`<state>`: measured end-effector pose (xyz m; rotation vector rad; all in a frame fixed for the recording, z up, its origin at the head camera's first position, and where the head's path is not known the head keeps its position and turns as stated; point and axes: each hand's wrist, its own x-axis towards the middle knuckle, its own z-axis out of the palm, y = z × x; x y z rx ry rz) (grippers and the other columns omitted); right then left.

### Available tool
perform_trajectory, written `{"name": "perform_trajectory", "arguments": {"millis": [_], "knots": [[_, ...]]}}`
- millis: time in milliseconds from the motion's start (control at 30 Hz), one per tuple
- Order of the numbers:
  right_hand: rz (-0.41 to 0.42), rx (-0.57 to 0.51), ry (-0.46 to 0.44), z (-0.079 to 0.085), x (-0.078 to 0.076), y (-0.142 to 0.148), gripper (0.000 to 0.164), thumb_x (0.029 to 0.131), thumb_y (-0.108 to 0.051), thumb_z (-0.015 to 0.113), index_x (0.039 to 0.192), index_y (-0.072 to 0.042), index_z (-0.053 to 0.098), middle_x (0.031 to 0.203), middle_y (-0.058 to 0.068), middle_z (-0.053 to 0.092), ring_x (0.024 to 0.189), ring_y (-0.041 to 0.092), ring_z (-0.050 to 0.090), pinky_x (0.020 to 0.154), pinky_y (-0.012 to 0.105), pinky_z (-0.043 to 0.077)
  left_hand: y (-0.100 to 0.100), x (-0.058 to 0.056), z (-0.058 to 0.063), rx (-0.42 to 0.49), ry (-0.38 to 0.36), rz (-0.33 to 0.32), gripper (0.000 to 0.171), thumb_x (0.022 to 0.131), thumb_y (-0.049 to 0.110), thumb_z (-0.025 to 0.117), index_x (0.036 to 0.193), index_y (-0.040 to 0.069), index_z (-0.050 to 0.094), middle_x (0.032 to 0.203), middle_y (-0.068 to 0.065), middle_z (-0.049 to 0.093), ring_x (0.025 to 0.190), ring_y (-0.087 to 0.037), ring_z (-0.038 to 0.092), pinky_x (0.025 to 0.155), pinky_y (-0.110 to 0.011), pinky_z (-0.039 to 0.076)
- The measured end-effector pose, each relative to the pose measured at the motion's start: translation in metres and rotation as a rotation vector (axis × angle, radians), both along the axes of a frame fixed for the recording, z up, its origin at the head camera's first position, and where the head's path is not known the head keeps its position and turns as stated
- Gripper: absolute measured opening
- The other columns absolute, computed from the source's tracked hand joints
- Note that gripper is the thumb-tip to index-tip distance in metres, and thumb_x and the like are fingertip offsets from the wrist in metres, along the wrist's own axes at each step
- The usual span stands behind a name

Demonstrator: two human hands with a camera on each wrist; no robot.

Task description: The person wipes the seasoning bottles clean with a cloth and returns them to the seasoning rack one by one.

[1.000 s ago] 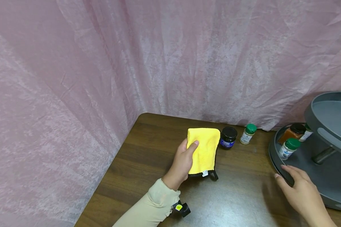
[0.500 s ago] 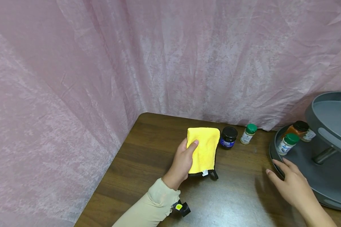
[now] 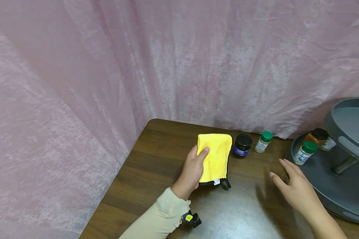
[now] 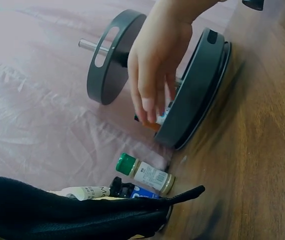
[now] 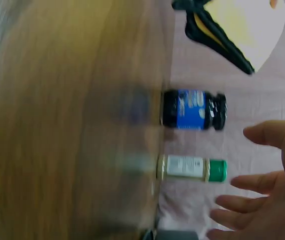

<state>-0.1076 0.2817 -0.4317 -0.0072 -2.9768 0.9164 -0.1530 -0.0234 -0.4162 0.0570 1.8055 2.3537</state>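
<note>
My left hand [image 3: 191,169] holds a folded yellow cloth [image 3: 218,159] with black edging, thumb on its front face, above the table. My right hand [image 3: 297,189] has its fingers spread and holds nothing. It hovers over the table, left of the lower tray [image 3: 341,196] of a grey two-tier turntable. Right of the cloth stand a black-lidded jar [image 3: 241,152] with a blue label and a green-capped spice bottle [image 3: 261,145]. In the left wrist view, a pale-labelled bottle [image 4: 85,193] shows partly behind the cloth, which hides it in the head view.
The lower tray carries a green-capped bottle [image 3: 302,156], an orange jar [image 3: 310,137] with a black lid, and another bottle [image 3: 328,144] partly hidden. The upper tier [image 3: 353,116] overhangs them at the right. A pink curtain [image 3: 179,66] hangs behind the wooden table [image 3: 146,172].
My right hand has moved left, away from the lower tray's rim. The tray has turned slightly, shifting its jars and bringing the rear bottle further into view. My left hand stays put with the cloth.
</note>
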Motion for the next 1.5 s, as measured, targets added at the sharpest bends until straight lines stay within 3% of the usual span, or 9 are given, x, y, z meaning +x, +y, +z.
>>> {"name": "perform_trajectory", "arguments": {"millis": [167,367,667,867,1067,1267,1500], "knots": [[0.027,-0.042,0.034,-0.004,-0.008,-0.02,0.082,0.102,-0.046,0.057,0.158,0.002,0.021,0.157,0.035,0.028,0.138,0.061,0.031,0.102,0.076,0.03,0.001,-0.001,0.0,0.003,0.0,0.008,0.034,0.104,0.034,0.052,0.134,0.017,0.053,0.112,-0.014,0.07,0.091,-0.019,0.071,0.074,-0.036,0.06],[0.049,-0.099,-0.028,-0.016,-0.028,-0.035,0.086,0.1,-0.046,0.059,0.159,0.002,0.017,0.156,0.038,0.027,0.138,0.062,0.031,0.105,0.075,0.031,-0.001,-0.001,-0.002,0.003,-0.007,0.022,0.036,0.105,0.036,0.051,0.136,0.019,0.051,0.116,-0.013,0.069,0.096,-0.019,0.071,0.078,-0.036,0.06],[0.087,-0.345,-0.106,-0.024,-0.066,-0.052,0.09,0.1,-0.037,0.062,0.158,0.007,0.008,0.159,0.037,0.022,0.145,0.055,0.03,0.114,0.064,0.033,-0.004,-0.001,-0.001,-0.002,-0.007,0.017,0.037,0.105,0.038,0.05,0.138,0.02,0.05,0.118,-0.012,0.068,0.098,-0.02,0.07,0.078,-0.036,0.059],[0.092,-0.352,-0.141,-0.033,-0.082,-0.056,0.091,0.1,-0.037,0.062,0.157,0.011,0.008,0.156,0.04,0.026,0.144,0.056,0.031,0.115,0.064,0.032,-0.003,-0.001,-0.003,-0.009,-0.016,0.002,0.038,0.105,0.04,0.051,0.137,0.021,0.051,0.117,-0.011,0.068,0.098,-0.02,0.069,0.078,-0.035,0.059],[0.074,-0.365,-0.119,-0.039,-0.091,-0.059,0.085,0.099,-0.038,0.064,0.156,0.006,0.019,0.153,0.036,0.037,0.141,0.052,0.037,0.113,0.065,0.034,-0.001,-0.001,-0.007,-0.019,-0.018,0.009,0.037,0.105,0.04,0.051,0.136,0.021,0.051,0.115,-0.011,0.068,0.096,-0.019,0.069,0.077,-0.035,0.058],[0.022,-0.344,-0.137,-0.04,-0.099,-0.063,0.085,0.098,-0.044,0.063,0.155,0.004,0.022,0.153,0.034,0.037,0.143,0.052,0.034,0.114,0.067,0.03,-0.002,-0.004,-0.008,-0.013,-0.022,0.028,0.037,0.104,0.041,0.051,0.136,0.021,0.051,0.114,-0.011,0.068,0.096,-0.018,0.069,0.076,-0.034,0.058],[-0.064,-0.247,-0.122,-0.039,-0.101,-0.061,0.084,0.095,-0.052,0.064,0.149,0.004,0.032,0.147,0.035,0.046,0.135,0.053,0.044,0.107,0.064,0.039,-0.002,-0.006,-0.006,-0.003,-0.025,0.044,0.037,0.104,0.04,0.051,0.137,0.022,0.051,0.114,-0.011,0.068,0.095,-0.018,0.069,0.076,-0.034,0.058]]}}
